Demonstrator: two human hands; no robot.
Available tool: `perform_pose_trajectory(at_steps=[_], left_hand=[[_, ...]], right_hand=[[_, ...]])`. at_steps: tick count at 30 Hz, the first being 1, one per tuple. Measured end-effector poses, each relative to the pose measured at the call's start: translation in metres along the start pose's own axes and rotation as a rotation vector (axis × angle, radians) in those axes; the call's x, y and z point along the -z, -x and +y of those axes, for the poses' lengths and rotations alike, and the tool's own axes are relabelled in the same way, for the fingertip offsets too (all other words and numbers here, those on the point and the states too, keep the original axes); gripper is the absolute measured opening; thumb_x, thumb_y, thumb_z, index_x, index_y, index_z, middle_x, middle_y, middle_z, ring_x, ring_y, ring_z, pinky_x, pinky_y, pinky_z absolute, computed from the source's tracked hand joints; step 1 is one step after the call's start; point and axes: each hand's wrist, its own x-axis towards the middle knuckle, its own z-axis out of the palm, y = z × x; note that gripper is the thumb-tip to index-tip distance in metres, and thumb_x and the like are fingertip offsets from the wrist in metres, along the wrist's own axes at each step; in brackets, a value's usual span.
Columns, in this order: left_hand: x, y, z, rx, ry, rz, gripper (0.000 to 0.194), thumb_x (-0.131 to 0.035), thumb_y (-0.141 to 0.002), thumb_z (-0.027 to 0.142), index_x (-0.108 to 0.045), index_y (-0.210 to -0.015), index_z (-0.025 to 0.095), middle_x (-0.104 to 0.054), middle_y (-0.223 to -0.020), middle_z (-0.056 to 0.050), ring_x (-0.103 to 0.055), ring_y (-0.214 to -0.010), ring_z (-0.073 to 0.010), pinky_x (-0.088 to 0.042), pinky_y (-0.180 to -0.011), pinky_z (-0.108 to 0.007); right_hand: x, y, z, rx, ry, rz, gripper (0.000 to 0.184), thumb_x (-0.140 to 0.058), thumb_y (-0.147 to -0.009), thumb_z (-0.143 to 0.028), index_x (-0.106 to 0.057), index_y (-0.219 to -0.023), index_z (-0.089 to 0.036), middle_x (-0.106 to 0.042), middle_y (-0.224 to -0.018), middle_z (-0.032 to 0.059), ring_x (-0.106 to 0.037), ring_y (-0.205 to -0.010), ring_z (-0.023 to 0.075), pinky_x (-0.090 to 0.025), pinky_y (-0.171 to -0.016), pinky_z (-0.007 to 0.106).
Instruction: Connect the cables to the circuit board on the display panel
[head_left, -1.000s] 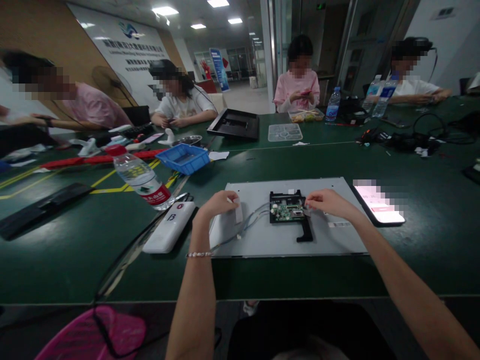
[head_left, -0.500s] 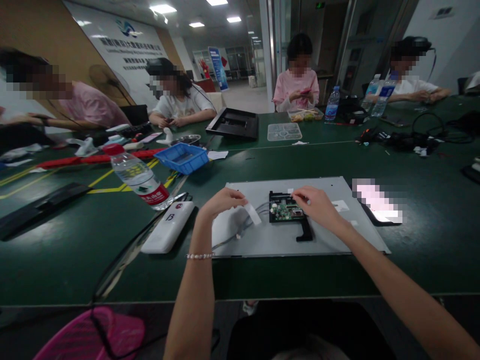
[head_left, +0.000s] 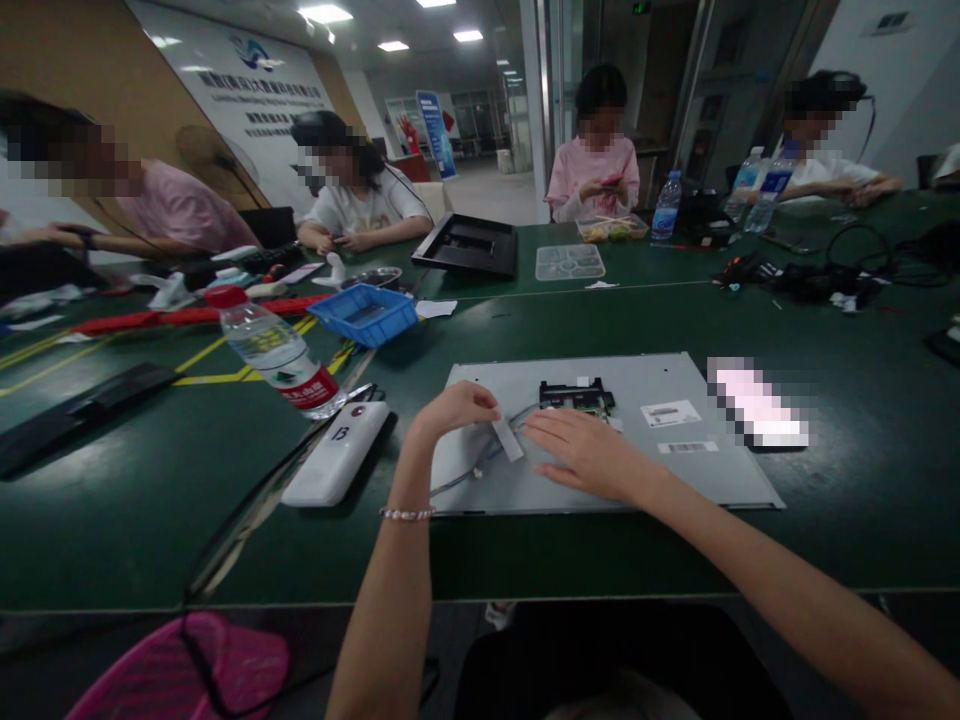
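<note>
Metal panel (head_left: 637,378): lies flat on the bench (head_left: 600,320), carries a black bracket (head_left: 574,392) around its middle and grey cables (head_left: 454,484) toward its left end. Above the panel's left half, holds a white strip (head_left: 508,440) pinched between the fingers of the left hand (head_left: 457,408). Over the panel's middle, stretches the right hand (head_left: 581,450) across the near part of the bracket, fingers extended, thumb apart; cannot tell whether touching it. Right of the panel, a phone (head_left: 757,400); left, a white power bank (head_left: 337,455).

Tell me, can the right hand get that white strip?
Probably yes: the right hand is close to the white strip, with nothing visible between. The left hand pinches only its upper end, so the lower end looks free.
</note>
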Motion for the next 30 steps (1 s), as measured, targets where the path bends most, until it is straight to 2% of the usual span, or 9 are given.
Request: perform_pose_trajectory(at_steps=[3, 6, 8, 10, 12, 14, 17, 22, 30], left_hand=[[0.0, 0.003, 0.005, -0.008, -0.055, 0.091, 0.034, -0.063, -0.068, 0.039, -0.063, -0.092, 0.015, -0.066, -0.084, -0.003, -0.059, -0.072, -0.0169, -0.043, -0.066, -0.027], [0.003, 0.009, 0.018, -0.148, -0.039, 0.225, 0.035, -0.06, -0.072, 0.038, -0.056, -0.1, 0.016, -0.063, -0.096, -0.005, -0.057, -0.075, -0.015, -0.044, -0.067, -0.026], [0.003, 0.011, 0.027, -0.283, -0.019, 0.188, 0.026, -0.055, -0.077, 0.034, -0.055, -0.097, 0.018, -0.061, -0.094, -0.003, -0.056, -0.076, -0.0135, -0.044, -0.069, -0.025], [0.0, 0.012, 0.033, -0.362, -0.026, 0.06, 0.018, -0.052, -0.079, 0.03, -0.055, -0.091, 0.018, -0.06, -0.086, -0.001, -0.055, -0.075, -0.0128, -0.043, -0.07, -0.024], [-0.005, 0.01, 0.033, -0.349, -0.068, -0.055, 0.017, -0.055, -0.077, 0.031, -0.054, -0.088, 0.018, -0.059, -0.08, 0.0, -0.054, -0.072, -0.0131, -0.042, -0.067, -0.024], [-0.011, 0.006, 0.028, -0.278, -0.128, -0.1, 0.024, -0.061, -0.071, 0.033, -0.053, -0.088, 0.018, -0.057, -0.079, 0.0, -0.053, -0.07, -0.014, -0.04, -0.063, -0.024], [-0.019, 0.001, 0.018, -0.198, -0.179, -0.1, 0.035, -0.065, -0.064, 0.037, -0.052, -0.09, 0.018, -0.056, -0.082, -0.001, -0.051, -0.072, -0.0157, -0.038, -0.061, -0.025], [-0.021, -0.001, 0.005, -0.18, -0.128, -0.117, 0.042, -0.066, -0.063, 0.041, -0.051, -0.095, 0.018, -0.057, -0.088, -0.003, -0.052, -0.078, -0.0178, -0.04, -0.066, -0.027], [-0.01, -0.002, -0.008, -0.134, -0.103, -0.042, 0.038, -0.063, -0.064, 0.043, -0.049, -0.089, 0.018, -0.056, -0.085, -0.004, -0.052, -0.077, -0.0176, -0.043, -0.07, -0.028]], right_hand=[[-0.004, -0.003, -0.01, 0.063, 0.045, -0.06, 0.051, -0.037, -0.093, -0.044, -0.047, -0.13, -0.01, -0.048, -0.137, 0.0136, -0.039, -0.129, 0.0246, -0.029, -0.109, 0.043], [-0.009, -0.005, -0.017, 0.103, 0.058, -0.101, 0.057, -0.034, -0.093, -0.05, -0.047, -0.131, -0.009, -0.047, -0.137, 0.0142, -0.037, -0.131, 0.025, -0.026, -0.11, 0.044], [-0.012, -0.006, -0.02, 0.121, 0.053, -0.11, 0.06, -0.031, -0.093, -0.053, -0.047, -0.131, -0.009, -0.048, -0.137, 0.015, -0.038, -0.13, 0.0254, -0.025, -0.11, 0.045], [-0.015, -0.006, -0.021, 0.131, 0.048, -0.116, 0.062, -0.03, -0.092, -0.054, -0.047, -0.13, -0.007, -0.049, -0.136, 0.0163, -0.04, -0.129, 0.0263, -0.024, -0.109, 0.045], [-0.017, -0.006, -0.021, 0.139, 0.043, -0.126, 0.064, -0.03, -0.092, -0.055, -0.048, -0.129, -0.005, -0.05, -0.134, 0.0175, -0.042, -0.127, 0.0268, -0.024, -0.109, 0.045], [-0.019, -0.006, -0.022, 0.153, 0.032, -0.14, 0.066, -0.029, -0.092, -0.055, -0.048, -0.128, -0.003, -0.052, -0.132, 0.0184, -0.044, -0.125, 0.0263, -0.025, -0.109, 0.043], [-0.02, -0.006, -0.023, 0.171, 0.014, -0.155, 0.065, -0.028, -0.093, -0.054, -0.05, -0.125, -0.002, -0.055, -0.128, 0.0189, -0.047, -0.122, 0.0249, -0.027, -0.108, 0.04], [-0.02, -0.007, -0.026, 0.16, 0.009, -0.156, 0.062, -0.032, -0.093, -0.053, -0.053, -0.12, -0.002, -0.057, -0.125, 0.0193, -0.051, -0.118, 0.0255, -0.031, -0.105, 0.038], [-0.016, -0.006, -0.028, 0.131, -0.033, -0.17, 0.053, -0.037, -0.092, -0.049, -0.054, -0.118, -0.007, -0.057, -0.125, 0.0183, -0.052, -0.117, 0.0251, -0.036, -0.102, 0.039]])
